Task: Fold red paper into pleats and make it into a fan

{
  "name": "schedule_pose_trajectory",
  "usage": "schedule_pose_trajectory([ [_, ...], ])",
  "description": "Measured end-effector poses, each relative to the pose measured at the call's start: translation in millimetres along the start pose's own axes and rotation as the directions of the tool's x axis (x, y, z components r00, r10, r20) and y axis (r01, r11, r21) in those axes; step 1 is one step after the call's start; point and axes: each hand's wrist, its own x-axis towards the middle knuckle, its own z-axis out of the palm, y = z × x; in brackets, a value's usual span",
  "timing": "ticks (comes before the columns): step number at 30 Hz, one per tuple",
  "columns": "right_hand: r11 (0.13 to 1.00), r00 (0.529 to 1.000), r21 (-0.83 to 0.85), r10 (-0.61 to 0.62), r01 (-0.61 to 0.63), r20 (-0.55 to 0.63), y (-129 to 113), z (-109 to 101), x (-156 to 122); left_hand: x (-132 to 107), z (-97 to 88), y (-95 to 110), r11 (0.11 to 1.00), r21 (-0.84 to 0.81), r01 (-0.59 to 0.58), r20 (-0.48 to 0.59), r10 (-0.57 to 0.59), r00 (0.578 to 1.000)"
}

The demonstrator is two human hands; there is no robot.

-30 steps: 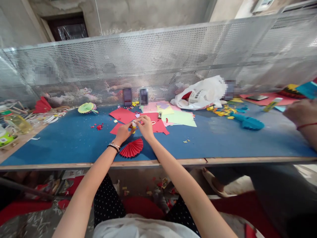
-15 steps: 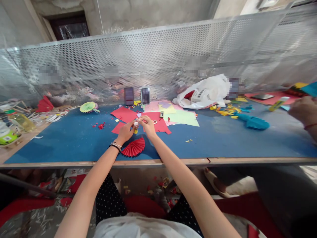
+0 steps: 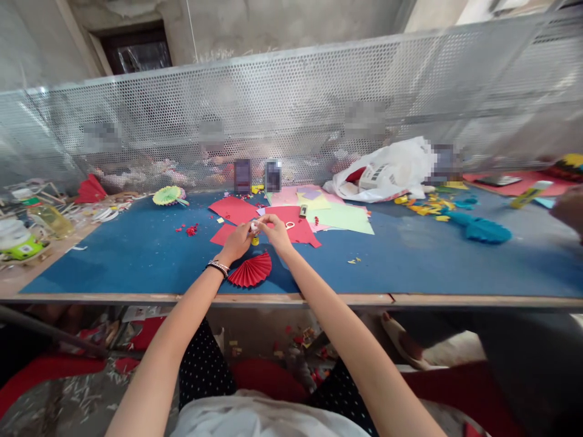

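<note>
A small glue stick [image 3: 255, 241] with a white top and a yellow lower end is between my two hands over the table. My left hand [image 3: 238, 243] is closed around its body. The fingers of my right hand [image 3: 276, 234] pinch at the white top. Just below my hands, a pleated red paper fan [image 3: 250, 271] lies spread on the blue mat. Red paper sheets [image 3: 234, 210] lie beyond my fingers, and the white handle loop of what looks like scissors [image 3: 290, 225] rests beside my right hand.
Pastel paper sheets [image 3: 344, 218], a small sharpener-like item [image 3: 303, 211] and a white plastic bag [image 3: 387, 170] lie further back. Two phones [image 3: 243, 176] lean against the mesh screen. A bottle [image 3: 52, 218] stands at left. At right are a teal folded paper piece [image 3: 488, 231] and a co-worker's hand [image 3: 569, 209].
The view has swung slightly left, so everything sits a little further right. My hands stay together on the glue stick. The co-worker's hand has mostly slipped out at the right edge.
</note>
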Motion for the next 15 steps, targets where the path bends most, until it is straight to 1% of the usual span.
schedule_pose_trajectory([
  [2, 0.974, 0.99, -0.19, -0.135, 0.126, -0.034, -3, -2, -1, 0, 0.0, 0, 1.0, -0.013, -0.002, 0.011, 0.002, 1.0],
  [3, 0.938, 0.977, -0.29, -0.211, 0.192, -0.036, -5, -4, -3, 0, -0.2, 0, 1.0, -0.022, 0.001, 0.014, -0.001, 1.0],
  [4, 0.89, 0.959, -0.38, -0.281, 0.253, -0.021, -8, -6, -4, -1, -0.4, 0, 0.999, -0.032, 0.007, 0.015, -0.007, 1.0],
  [6, 0.786, 0.923, -0.507, -0.382, 0.354, 0.051, -14, -9, -7, -1, -0.8, 1, 0.998, -0.051, 0.027, 0.009, -0.026, 1.0],
  [8, 0.707, 0.898, -0.577, -0.424, 0.408, 0.115, -17, -11, -8, -2, -0.8, 1, 0.998, -0.055, 0.042, 0.004, -0.042, 0.999],
  [10, 0.664, 0.89, -0.618, -0.435, 0.421, 0.139, -19, -12, -9, -2, -0.3, 1, 0.998, -0.035, 0.044, 0.002, -0.044, 0.999],
  [15, 0.629, 0.885, -0.643, -0.43, 0.437, 0.18, -15, -11, -9, -3, 1.0, -1, 0.998, 0.007, 0.07, -0.009, -0.07, 0.998],
])
